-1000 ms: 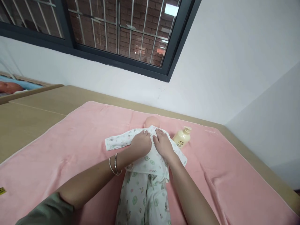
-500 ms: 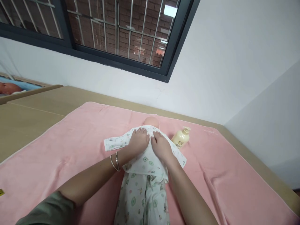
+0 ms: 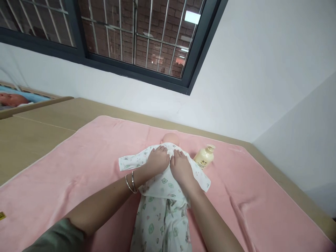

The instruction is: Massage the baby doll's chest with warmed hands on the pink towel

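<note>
Head view: doll [image 3: 170, 138] lies on the pink towel [image 3: 78, 164], bottle [image 3: 204, 157] just beside it. Left hand [image 3: 157, 161] and right hand [image 3: 181, 167] rest side by side on its printed shirt [image 3: 164, 183], fingers [image 3: 160, 149] flat, unclenched, pointing toward the doll's head.

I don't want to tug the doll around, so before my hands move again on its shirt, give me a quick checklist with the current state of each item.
1. Left hand flat on the shirt at the chest: ok.
2. Right hand flat beside it, the two hands touching or nearly so: ok.
3. Doll lying on the pink towel, head toward the wall: ok.
4. Shirt front closed under the palms: cannot tell, hands cover it.
5. Left sleeve spread flat on the towel: ok.
6. Lotion bottle apart from the right hand, but close by the shirt's right sleeve: ok, watch it.
</note>
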Demonstrator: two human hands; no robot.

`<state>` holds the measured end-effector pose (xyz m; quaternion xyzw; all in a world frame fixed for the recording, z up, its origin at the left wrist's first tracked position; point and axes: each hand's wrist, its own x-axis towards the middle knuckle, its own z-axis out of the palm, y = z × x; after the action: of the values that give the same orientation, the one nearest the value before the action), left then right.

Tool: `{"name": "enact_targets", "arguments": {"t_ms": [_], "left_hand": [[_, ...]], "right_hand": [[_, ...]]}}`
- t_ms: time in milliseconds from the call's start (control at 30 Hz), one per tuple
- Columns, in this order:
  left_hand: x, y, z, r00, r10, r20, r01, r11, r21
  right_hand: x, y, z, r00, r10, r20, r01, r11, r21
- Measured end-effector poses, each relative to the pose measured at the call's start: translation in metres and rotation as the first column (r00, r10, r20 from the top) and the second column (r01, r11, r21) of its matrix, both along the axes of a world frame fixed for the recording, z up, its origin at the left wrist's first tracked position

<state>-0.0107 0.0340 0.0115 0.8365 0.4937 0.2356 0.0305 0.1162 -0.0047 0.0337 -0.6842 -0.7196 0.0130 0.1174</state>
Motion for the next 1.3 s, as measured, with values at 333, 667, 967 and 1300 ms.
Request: {"name": "enact_targets", "arguments": {"t_ms": [333, 667, 967, 1300], "left_hand": [[0.001, 0.005, -0.012, 0.997, 0.062, 0.044, -0.063, 0.998, 0.025], [0.004, 0.004, -0.014, 0.996, 0.084, 0.016, -0.084, 0.995, 0.044], [0.014, -0.017, -0.016, 0.994, 0.056, -0.098, -0.045, 0.992, 0.116], [-0.007, 0.013, -0.001, 0.979, 0.012, 0.204, 0.015, 0.992, -0.128]], "right_hand": [[-0.002, -0.008, 0.011, 0.998, 0.045, -0.047, -0.044, 0.999, 0.009], [0.022, 0.016, -0.009, 0.976, 0.075, -0.204, -0.081, 0.996, -0.022], [0.033, 0.019, -0.006, 0.959, 0.127, -0.253, -0.135, 0.991, -0.015], [-0.003, -0.003, 0.000, 1.000, -0.002, -0.020, 0.003, 1.000, 0.004]]}}
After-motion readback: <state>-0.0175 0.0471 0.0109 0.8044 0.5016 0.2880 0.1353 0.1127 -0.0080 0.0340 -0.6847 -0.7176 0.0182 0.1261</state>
